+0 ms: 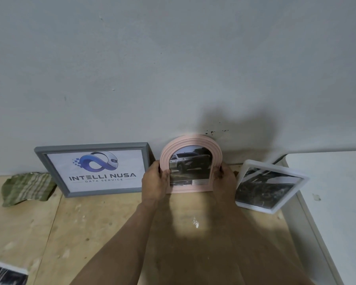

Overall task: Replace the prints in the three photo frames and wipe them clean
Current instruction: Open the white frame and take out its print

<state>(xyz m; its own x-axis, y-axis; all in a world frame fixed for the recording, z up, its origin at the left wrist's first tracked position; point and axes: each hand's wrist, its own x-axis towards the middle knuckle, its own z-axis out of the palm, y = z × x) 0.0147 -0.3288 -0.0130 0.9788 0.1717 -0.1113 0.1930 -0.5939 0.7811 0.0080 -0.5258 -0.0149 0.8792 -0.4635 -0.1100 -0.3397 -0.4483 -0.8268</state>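
Note:
A pink arched photo frame [191, 143] with a car print stands upright against the grey wall in the middle. My left hand [154, 182] grips its left edge and my right hand [225, 181] grips its right edge. To the left a grey rectangular frame [39, 155] with an "INTELLI NUSA" logo print leans on the wall. To the right a white frame [274, 209] with a dark black-and-white print leans tilted. A green striped cloth [28, 188] lies crumpled at the far left.
Everything sits on a plywood tabletop [70, 233]. A loose black-and-white print [4, 274] lies at the bottom left corner. A white table or cabinet [333, 192] adjoins on the right.

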